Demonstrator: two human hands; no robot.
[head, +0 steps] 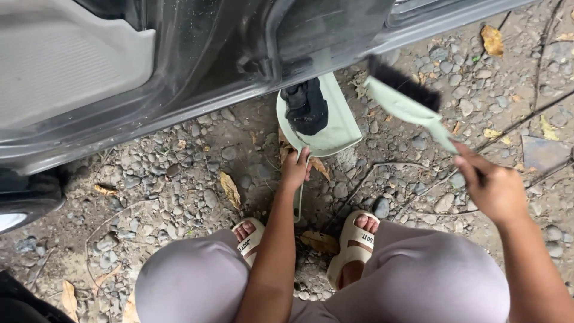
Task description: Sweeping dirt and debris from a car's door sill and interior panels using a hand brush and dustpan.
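Vehicle body [179, 66], dark grey, filled the upper frame; its sill ran from lower left up to upper right, with a pale ribbed step panel [66, 60] at top left. Ground [179, 173] below was gravel and packed dirt with dry leaves and thin twigs scattered about.

The person squatted, knees in pale mauve trousers [197, 287] at the bottom edge, feet in cream sandals [353, 248] on the stones.

A pale green dustpan [335, 128] lay on the gravel just under the sill, mouth toward the vehicle. A dark crumpled lump [306, 104], apparently cloth, sat in it. The left hand [295, 170] gripped the dustpan's handle at the pan's near edge, fingers curled around it.

A pale green hand brush [406, 98] with black bristles was held up to the right of the pan, bristles near the sill. The right hand [490, 182] was closed around its handle end, fingers wrapped tight.
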